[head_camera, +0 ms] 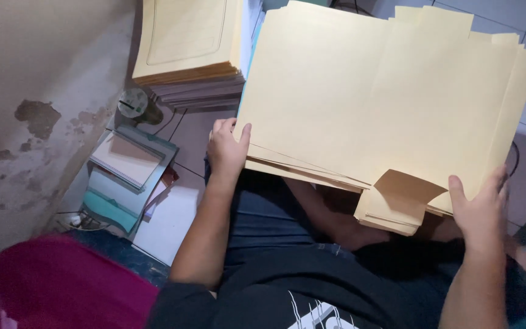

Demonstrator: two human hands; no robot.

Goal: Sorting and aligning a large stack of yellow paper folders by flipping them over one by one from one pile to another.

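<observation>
I hold a thick sheaf of tan paper folders (pixel 372 91) over my lap. My left hand (pixel 226 149) grips its lower left corner, thumb on top. My right hand (pixel 479 210) grips the lower right edge. The sheets are fanned unevenly, and a small folded flap (pixel 397 204) hangs from the near edge between my hands. My legs in dark shorts lie under the folders.
A tall stack of tan folders (pixel 187 42) on darker sheets stands on the tiled floor at upper left. Below it are a small round object (pixel 134 105) and a pile of books and notebooks (pixel 129 176). A stained wall (pixel 25 122) runs along the left. Magenta cloth (pixel 56 286) lies at lower left.
</observation>
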